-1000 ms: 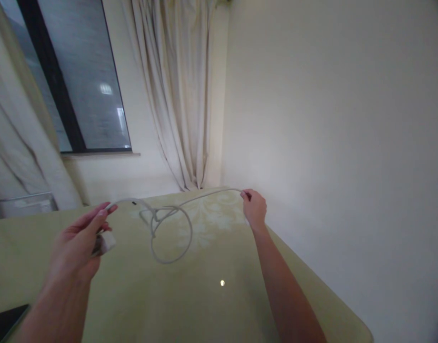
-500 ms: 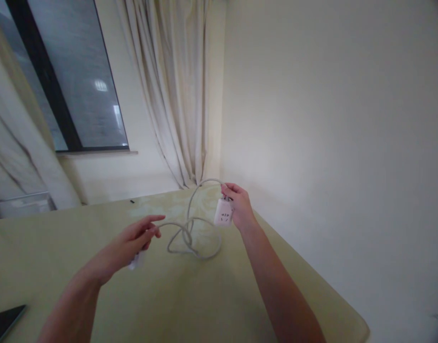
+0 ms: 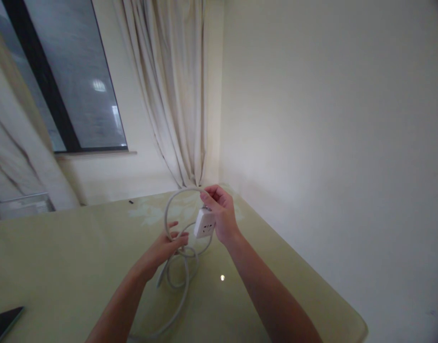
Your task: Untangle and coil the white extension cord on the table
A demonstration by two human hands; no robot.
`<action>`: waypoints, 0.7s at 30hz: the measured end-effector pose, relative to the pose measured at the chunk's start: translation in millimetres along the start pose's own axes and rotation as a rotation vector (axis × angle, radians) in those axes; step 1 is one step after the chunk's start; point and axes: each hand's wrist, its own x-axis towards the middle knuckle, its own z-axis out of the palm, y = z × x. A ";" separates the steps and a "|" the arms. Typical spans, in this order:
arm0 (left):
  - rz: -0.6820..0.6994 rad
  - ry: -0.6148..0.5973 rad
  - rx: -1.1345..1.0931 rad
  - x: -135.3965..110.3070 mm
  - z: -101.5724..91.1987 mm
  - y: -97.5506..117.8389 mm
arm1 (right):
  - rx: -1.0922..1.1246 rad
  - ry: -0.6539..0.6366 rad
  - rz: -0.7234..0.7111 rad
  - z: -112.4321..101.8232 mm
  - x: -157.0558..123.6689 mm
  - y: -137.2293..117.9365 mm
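Note:
My right hand (image 3: 221,212) grips a grey-white extension cord (image 3: 185,189) close to the point where it enters a white socket block (image 3: 204,223). The block hangs just under the fingers, its outlet slots turned toward me. To the left and a little lower, my left hand (image 3: 169,247) has its thumb and fingers around the tangled loops of the same cord, its index finger lifted apart. One length of cord drops from the loops and runs off toward the lower left. The cord's other end is out of sight.
Both hands work above a pale green table (image 3: 79,262). A small black object (image 3: 131,202) lies by its far edge, and a dark flat item (image 3: 4,324) pokes in at lower left. A wall (image 3: 312,143) borders the table's right side; curtains (image 3: 183,95) hang behind.
My left hand has moved right to the cord's loops. My right hand has shifted slightly left with the socket block, which has turned. The loops have drawn together and a length now trails toward me.

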 end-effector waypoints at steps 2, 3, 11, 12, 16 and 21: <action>-0.009 -0.056 -0.075 -1.8 2.9 2.9 | -0.074 0.034 -0.062 2.7 -3.0 10.5; -0.003 -0.041 -0.104 -2.9 3.8 5.3 | -0.116 0.059 -0.092 3.8 -5.0 17.7; -0.027 -0.046 -0.425 -23.1 10.7 37.4 | -0.471 0.298 -0.437 -0.7 -22.6 61.6; -0.037 -0.055 -0.438 -26.6 12.9 42.2 | -0.496 0.304 -0.461 -1.6 -22.6 61.6; 0.028 0.019 -0.438 -31.2 23.6 54.5 | -0.481 0.219 -0.384 -1.6 -18.1 60.6; 0.097 0.319 -0.361 -17.2 21.9 46.2 | -0.741 0.036 -0.337 2.5 -14.0 61.1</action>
